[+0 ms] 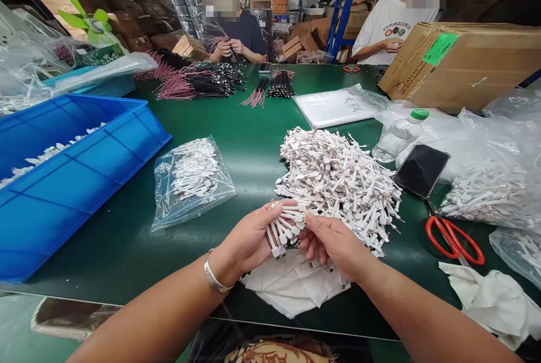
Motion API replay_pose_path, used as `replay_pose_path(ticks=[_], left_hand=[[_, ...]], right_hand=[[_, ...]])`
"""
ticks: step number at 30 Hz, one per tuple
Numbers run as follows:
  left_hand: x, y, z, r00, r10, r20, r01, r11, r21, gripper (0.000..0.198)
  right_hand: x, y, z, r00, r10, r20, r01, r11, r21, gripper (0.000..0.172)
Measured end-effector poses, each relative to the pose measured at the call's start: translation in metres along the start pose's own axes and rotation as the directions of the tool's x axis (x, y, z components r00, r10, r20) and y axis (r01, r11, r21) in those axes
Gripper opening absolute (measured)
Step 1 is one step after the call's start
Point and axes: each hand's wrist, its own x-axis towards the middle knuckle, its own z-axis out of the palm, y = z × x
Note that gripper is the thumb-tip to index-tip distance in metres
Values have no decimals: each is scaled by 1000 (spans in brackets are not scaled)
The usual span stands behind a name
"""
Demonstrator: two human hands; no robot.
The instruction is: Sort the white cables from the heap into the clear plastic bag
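Your left hand clamps a bunched handful of white flat-tagged wire leads, your right hand closed against the same bunch, probably to keep the ends even, just in front of the big white lead heap on the green bench mat.

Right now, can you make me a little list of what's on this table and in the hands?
Left hand: holds a bunch of white-tagged wires
Right hand: touches the big wire pile
Under hands: white cloth
Nearby: red scissors, black phone, water bottle, blue tray
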Motion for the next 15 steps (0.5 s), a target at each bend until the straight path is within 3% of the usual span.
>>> replay_pose_path(ticks=[7,15], left_hand=[[0,-1,1,1000,15,-4,-15,1000,15,25],[-1,0,2,1000,-2,27,2,1000,12,26]], right_hand=[[-2,-2,5,997,80,1,-80,992,99,41],[-5,1,5,999,24,38,-24,1000,-20,37]])
